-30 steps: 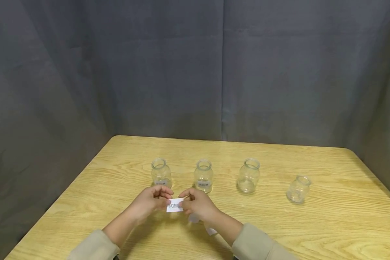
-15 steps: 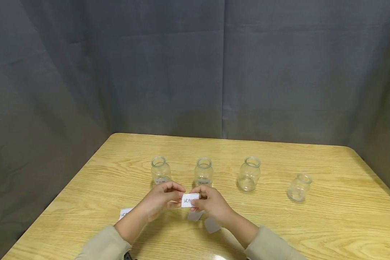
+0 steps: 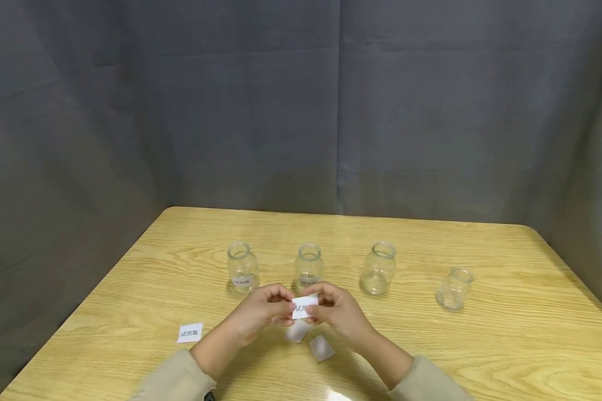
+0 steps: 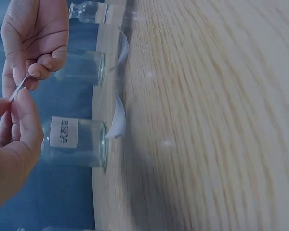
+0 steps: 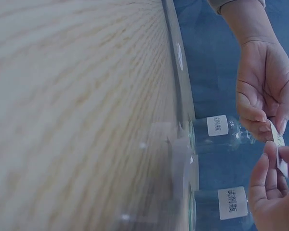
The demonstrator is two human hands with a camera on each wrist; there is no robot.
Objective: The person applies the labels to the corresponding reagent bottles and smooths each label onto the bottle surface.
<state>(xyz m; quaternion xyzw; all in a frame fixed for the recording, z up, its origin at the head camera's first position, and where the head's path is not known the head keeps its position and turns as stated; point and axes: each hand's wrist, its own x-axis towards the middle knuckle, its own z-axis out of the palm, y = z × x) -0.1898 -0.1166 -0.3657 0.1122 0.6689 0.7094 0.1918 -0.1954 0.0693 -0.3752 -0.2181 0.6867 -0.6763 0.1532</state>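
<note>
Between both hands, in front of the jars, is a small white printed label [image 3: 301, 307]. My left hand [image 3: 261, 313] pinches its left edge between thumb and fingers. Thumb and fingers of my right hand [image 3: 340, 314] pinch the right side, covering part of the print. The left wrist view shows the label edge-on, a thin strip between the fingertips. Just beyond the hands stand two upright glass jars, the left jar [image 3: 242, 267] and the middle jar [image 3: 309, 268], each with a similar label on its front. My fingers overlap the middle jar's lower part in the head view.
Another printed label [image 3: 189, 332] lies on the wooden table [image 3: 130, 301], left of my left forearm. Two pale, curled paper pieces [image 3: 322, 348] lie below the hands. Right of the labelled jars stand a plain glass jar [image 3: 378, 270] and a smaller one [image 3: 454, 289]. Dark curtains surround the table.
Both hands have moved right with the label between them. The loose label on the left, earlier hidden behind my left forearm, now shows fully. The jars stay where they were.
</note>
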